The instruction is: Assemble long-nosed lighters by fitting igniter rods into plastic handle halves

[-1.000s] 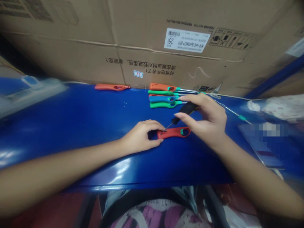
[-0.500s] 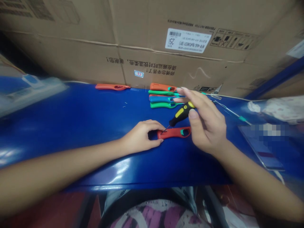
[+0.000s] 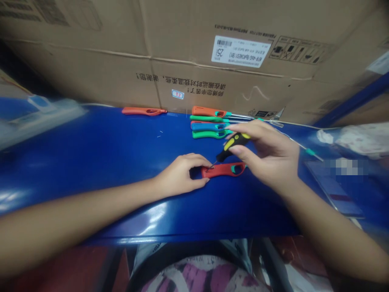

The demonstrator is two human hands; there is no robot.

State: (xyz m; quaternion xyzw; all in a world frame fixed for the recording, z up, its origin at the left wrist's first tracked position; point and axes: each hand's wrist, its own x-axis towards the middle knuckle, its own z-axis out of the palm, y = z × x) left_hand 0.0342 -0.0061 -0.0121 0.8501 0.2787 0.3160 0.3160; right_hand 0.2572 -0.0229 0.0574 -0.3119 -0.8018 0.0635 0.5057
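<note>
A red lighter body [image 3: 223, 169] with a teal trigger lies flat on the blue table [image 3: 106, 162]. My left hand [image 3: 179, 175] pinches its left end between thumb and fingers and holds it down. My right hand [image 3: 269, 156] is closed round a black-and-yellow screwdriver [image 3: 231, 146]. The thin tip of the screwdriver rests on the left end of the red lighter body, right by my left fingertips.
Behind the hands lie an orange, a green, a blue and another green lighter [image 3: 209, 121] in a row, with a lone red one [image 3: 143, 111] to the left. Large cardboard boxes [image 3: 194, 61] wall off the back. A phone [image 3: 334, 182] lies at right.
My right hand spread its fingers off the screwdriver handle, then closed round it again, turning the handle. The tip stayed on the lighter. My left hand kept still.
</note>
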